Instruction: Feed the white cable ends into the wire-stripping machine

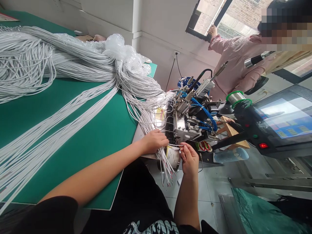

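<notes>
between left hand [154, 140] and right hand [189, 159], wire [174, 145] stretches.

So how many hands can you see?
3: the left hand on the white wires, the right hand pinching one, a co-worker's hand at the window; others may be hidden.

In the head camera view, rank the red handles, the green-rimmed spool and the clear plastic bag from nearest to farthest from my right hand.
From the right hand, which pinches a thin wire:
1. Red handles: just beside it, at the foot of the machine.
2. Green-rimmed spool: beyond the machine.
3. Clear plastic bag: far down the green table.
</notes>
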`<state>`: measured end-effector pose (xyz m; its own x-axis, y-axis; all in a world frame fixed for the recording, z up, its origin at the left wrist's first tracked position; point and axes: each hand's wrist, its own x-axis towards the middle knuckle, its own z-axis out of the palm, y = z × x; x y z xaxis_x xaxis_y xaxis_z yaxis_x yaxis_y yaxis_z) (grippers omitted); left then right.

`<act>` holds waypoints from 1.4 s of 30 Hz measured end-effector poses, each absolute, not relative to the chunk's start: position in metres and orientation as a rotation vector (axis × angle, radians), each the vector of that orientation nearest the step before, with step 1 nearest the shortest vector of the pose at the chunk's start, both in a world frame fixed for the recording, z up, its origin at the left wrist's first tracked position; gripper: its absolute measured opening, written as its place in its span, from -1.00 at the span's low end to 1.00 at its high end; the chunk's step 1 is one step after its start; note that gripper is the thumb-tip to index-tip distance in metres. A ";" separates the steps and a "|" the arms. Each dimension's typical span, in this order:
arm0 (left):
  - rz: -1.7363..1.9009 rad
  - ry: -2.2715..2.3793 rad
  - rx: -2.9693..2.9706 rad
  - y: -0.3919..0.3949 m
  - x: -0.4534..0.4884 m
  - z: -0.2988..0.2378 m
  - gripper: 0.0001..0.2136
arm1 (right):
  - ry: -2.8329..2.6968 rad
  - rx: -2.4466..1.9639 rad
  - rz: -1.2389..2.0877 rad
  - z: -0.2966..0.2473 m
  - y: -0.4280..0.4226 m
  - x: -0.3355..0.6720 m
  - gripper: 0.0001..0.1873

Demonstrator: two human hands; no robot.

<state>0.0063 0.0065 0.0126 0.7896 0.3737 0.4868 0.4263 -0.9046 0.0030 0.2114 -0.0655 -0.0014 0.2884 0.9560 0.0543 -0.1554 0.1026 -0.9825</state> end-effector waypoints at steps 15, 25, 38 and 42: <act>-0.750 -0.627 -2.839 0.005 0.005 0.014 -0.80 | -0.932 -1.245 0.965 -0.002 -0.065 0.211 -0.66; -0.771 -0.604 -2.800 0.004 0.003 0.014 -0.69 | -1.256 -1.537 0.569 -0.002 -0.061 0.218 -0.64; -0.788 -0.797 -2.727 0.003 0.006 0.010 -0.67 | -1.316 -1.554 0.603 -0.005 -0.042 0.220 -0.63; -0.746 -0.853 -2.753 0.003 0.006 0.010 -0.64 | -1.307 -1.539 0.647 -0.009 -0.036 0.223 -0.62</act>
<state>0.0063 0.0028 0.0101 0.7120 0.4855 0.5073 0.5677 -0.8232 -0.0090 0.2233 -0.0364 -0.0088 0.2800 0.9413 0.1887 0.4212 0.0562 -0.9052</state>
